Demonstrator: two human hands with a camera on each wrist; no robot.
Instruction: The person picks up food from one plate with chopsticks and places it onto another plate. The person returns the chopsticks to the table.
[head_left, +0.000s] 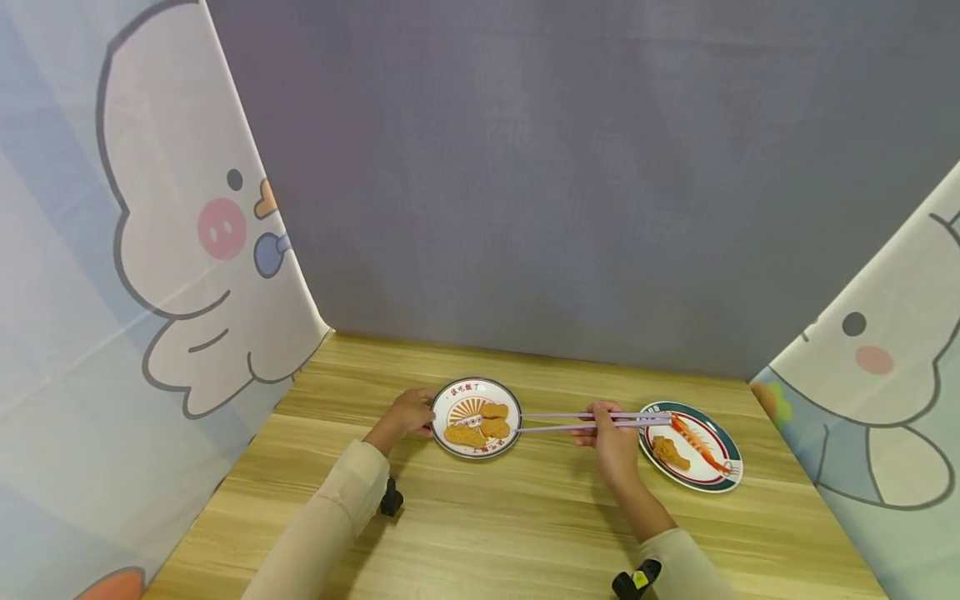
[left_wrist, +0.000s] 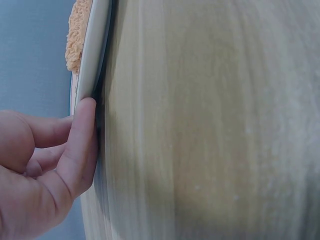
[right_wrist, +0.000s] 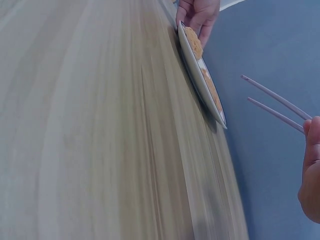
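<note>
A white dark-rimmed plate [head_left: 459, 393] with a sunburst print and red characters bears a few pieces of fried chicken [head_left: 465, 435]. At its left edge my left hand [head_left: 411, 412] pinches the rim; the left wrist view has the fingers [left_wrist: 80, 135] against the plate's side. My right hand [head_left: 611, 437] holds a pair of pale purple chopsticks [head_left: 555, 428], slightly spread, above the table. Their thin tips point left and reach the plate's right edge in the head view. In the right wrist view the tips are apart from the chicken, with nothing between them.
Right of my right hand lies a green-rimmed plate [head_left: 701, 483] with a shrimp [head_left: 699, 442] and a piece of fried chicken [head_left: 670, 452]; the chopsticks' thick ends overlap it in view. A grey partition [head_left: 540, 183] backs the wooden table [head_left: 495, 525], with cartoon-printed curtains [head_left: 67, 275] at both sides.
</note>
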